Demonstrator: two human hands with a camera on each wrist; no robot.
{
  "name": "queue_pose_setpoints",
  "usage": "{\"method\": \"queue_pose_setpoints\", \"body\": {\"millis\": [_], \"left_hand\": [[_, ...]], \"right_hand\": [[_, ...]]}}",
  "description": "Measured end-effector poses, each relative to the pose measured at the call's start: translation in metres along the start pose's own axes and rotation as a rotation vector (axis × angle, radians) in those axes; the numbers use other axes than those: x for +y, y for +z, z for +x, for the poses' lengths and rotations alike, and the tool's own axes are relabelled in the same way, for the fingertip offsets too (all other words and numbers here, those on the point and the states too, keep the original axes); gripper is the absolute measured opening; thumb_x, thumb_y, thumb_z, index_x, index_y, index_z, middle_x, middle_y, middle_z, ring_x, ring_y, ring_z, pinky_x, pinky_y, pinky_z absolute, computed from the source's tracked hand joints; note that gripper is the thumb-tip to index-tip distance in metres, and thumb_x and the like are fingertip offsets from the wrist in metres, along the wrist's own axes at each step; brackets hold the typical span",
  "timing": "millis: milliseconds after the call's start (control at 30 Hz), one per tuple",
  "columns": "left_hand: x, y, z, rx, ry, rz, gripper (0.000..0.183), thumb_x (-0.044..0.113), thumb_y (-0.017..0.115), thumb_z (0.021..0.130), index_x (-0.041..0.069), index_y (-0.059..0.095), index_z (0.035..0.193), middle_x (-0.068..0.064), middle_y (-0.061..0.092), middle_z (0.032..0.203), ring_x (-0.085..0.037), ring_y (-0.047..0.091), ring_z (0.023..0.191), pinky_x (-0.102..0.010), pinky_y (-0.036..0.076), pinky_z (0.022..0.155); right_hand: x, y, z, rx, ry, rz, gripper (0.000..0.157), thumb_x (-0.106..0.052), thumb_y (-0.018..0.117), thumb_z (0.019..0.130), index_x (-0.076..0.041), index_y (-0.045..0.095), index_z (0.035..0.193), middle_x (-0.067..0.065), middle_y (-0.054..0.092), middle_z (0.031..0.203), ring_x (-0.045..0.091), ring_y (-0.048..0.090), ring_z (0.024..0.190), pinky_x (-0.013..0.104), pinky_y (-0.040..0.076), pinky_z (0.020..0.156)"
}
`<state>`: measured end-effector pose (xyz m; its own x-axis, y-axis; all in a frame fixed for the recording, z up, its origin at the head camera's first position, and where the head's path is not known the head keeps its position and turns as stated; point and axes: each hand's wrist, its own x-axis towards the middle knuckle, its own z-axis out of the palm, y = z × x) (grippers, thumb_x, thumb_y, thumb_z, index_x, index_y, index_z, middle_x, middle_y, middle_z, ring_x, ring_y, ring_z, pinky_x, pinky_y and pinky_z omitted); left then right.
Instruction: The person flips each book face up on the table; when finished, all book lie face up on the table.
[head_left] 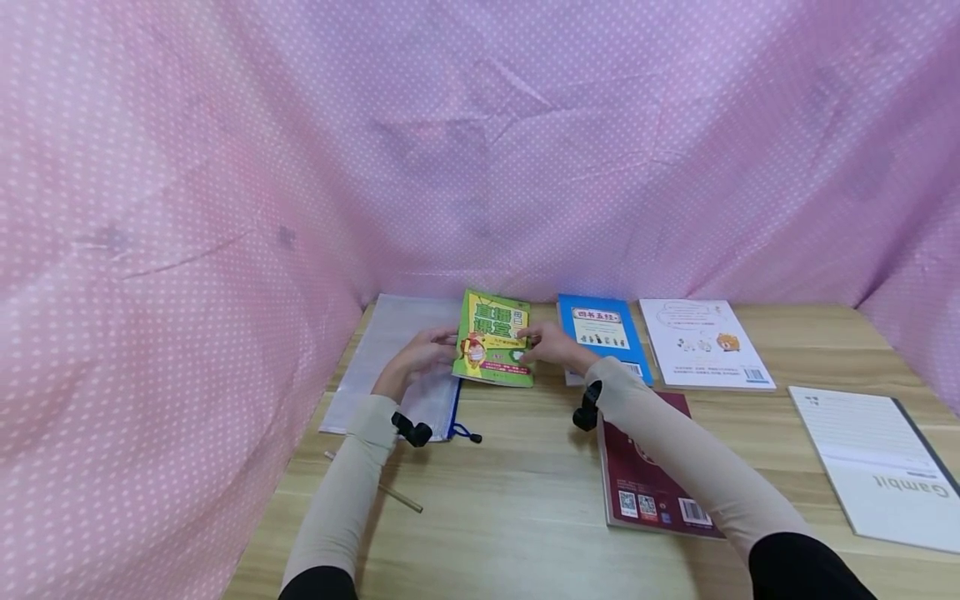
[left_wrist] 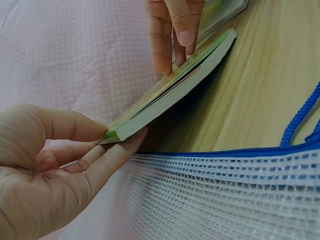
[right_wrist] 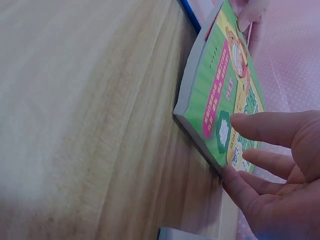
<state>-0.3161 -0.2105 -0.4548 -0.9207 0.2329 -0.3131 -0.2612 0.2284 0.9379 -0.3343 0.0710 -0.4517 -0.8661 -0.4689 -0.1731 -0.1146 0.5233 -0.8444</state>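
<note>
A green and yellow paperback book [head_left: 491, 337] is held tilted over the right edge of a white mesh zip pouch [head_left: 427, 400]. My left hand [head_left: 423, 350] pinches its left edge, thumb on the cover and fingers underneath, as the left wrist view [left_wrist: 60, 165] shows. At the opposite side, my right hand [head_left: 558, 346] touches the cover and edge with its fingertips. In the right wrist view that hand [right_wrist: 285, 170] has its fingers extended and the thumb apart from them. Blue trim and a blue zip cord [left_wrist: 300, 117] border the pouch.
Right of the hands lie a blue book [head_left: 603, 329], a white book [head_left: 705, 342] and a notepad [head_left: 885, 467]. A dark red book [head_left: 652, 492] lies under my right forearm. A pen-like stick [head_left: 401, 498] is beside my left forearm. A pink dotted curtain [head_left: 525, 167] hangs behind the table.
</note>
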Motion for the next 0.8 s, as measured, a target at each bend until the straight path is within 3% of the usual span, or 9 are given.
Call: {"method": "queue_pose_setpoints", "body": {"millis": [233,533,800], "left_hand": [[-0.002,0.003,0.003,-0.021,0.010,-0.007,0.069,-0.004,0.057,0.094,0.008,0.036,0.158,-0.021,0.046,0.155,-0.039,0.055,0.134,-0.045,0.052,0.108],[0.000,0.009,0.006,0.025,0.019,0.075,0.067,-0.004,0.061,0.094,0.010,0.041,0.156,-0.020,0.050,0.152,-0.037,0.061,0.127,-0.040,0.056,0.102],[-0.004,0.013,0.008,0.028,0.062,0.130,0.065,0.000,0.062,0.094,0.009,0.042,0.155,-0.022,0.047,0.154,-0.040,0.057,0.132,-0.044,0.053,0.106]], "right_hand": [[-0.002,-0.003,-0.001,-0.011,-0.017,-0.139,0.061,-0.006,0.076,0.089,0.002,0.053,0.145,0.024,0.054,0.141,0.030,0.053,0.115,0.041,0.051,0.098],[-0.004,-0.008,-0.002,-0.043,-0.058,-0.299,0.061,-0.006,0.077,0.089,0.007,0.053,0.143,0.024,0.050,0.151,0.040,0.048,0.139,0.051,0.045,0.114],[-0.003,-0.009,-0.002,-0.057,-0.096,-0.400,0.058,-0.009,0.079,0.089,0.007,0.056,0.139,0.024,0.052,0.150,0.041,0.046,0.141,0.052,0.042,0.117]]}}
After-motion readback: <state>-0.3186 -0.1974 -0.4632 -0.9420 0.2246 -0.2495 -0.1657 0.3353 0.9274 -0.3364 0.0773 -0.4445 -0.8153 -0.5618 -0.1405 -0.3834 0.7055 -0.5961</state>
